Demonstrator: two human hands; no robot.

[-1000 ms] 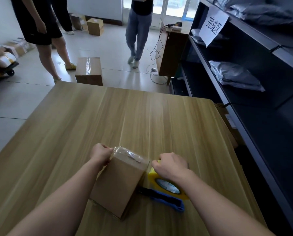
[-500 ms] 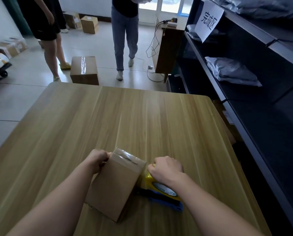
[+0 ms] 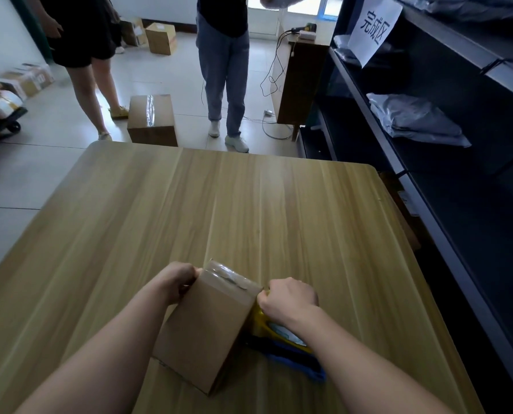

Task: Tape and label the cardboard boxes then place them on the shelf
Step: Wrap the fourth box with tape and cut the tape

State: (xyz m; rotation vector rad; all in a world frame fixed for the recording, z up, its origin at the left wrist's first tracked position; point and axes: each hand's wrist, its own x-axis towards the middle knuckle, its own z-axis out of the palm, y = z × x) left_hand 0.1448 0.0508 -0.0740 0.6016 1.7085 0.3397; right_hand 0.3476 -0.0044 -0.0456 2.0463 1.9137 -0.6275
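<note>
My left hand point(image 3: 176, 280) grips the upper left corner of the cardboard box point(image 3: 207, 330), low centre on the desk point(image 3: 249, 204). Over the last second my right hand point(image 3: 289, 297), wrapped round the yellow tape dispenser point(image 3: 262, 324), has drawn it against the box's right side, so I judge the taping nearly done. No label shows on the box. At upper right, the shelf point(image 3: 428, 162) sign point(image 3: 373, 28) reads 完成区.

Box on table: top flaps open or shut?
Shut. The cardboard box has clear tape across its closed top; left hand grips its left edge, right hand holds the tape dispenser beside it.
</note>
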